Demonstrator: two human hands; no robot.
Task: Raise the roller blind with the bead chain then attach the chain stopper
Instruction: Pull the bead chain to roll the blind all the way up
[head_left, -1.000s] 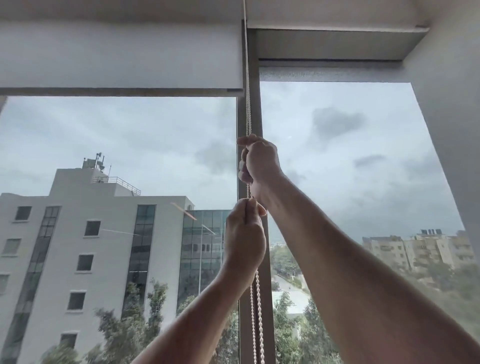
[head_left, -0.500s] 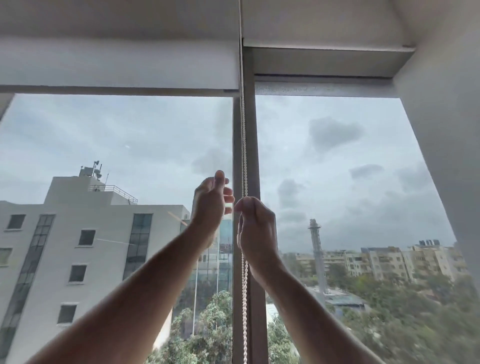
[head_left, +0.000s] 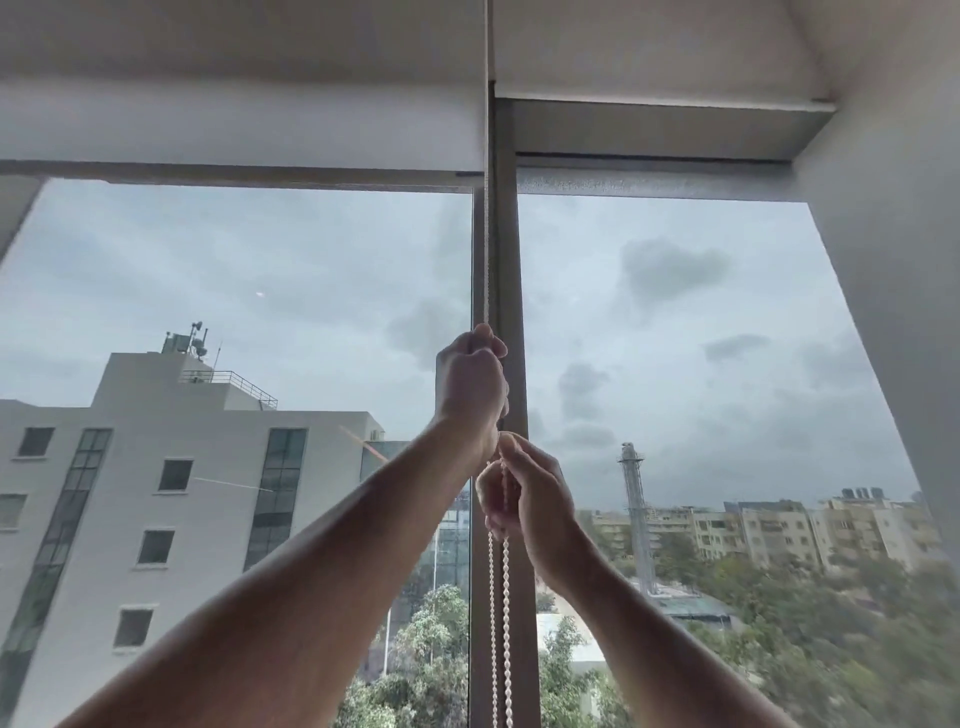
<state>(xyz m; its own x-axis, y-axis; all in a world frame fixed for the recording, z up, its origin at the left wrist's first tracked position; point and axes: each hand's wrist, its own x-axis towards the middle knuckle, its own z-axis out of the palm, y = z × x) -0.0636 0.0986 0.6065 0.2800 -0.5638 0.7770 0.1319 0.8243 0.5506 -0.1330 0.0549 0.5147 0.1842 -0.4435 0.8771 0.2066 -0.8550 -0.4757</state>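
Note:
A white roller blind (head_left: 239, 124) hangs rolled up high over the left window pane, its bottom bar near the top of the glass. The white bead chain (head_left: 500, 623) runs down in front of the grey window mullion (head_left: 506, 270). My left hand (head_left: 471, 387) is closed around the chain high up. Just below it, my right hand (head_left: 524, 499) holds the chain with its fingers curled around both strands. No chain stopper is in sight.
A second blind (head_left: 665, 130) sits fully raised over the right pane. A white wall (head_left: 893, 291) stands at the right edge. Buildings, trees and a grey sky lie beyond the glass.
My left hand, open beside the chain half a second ago, has risen and closed on it. My right hand has slid lower on the chain. The blind's bottom bar has stayed near the top.

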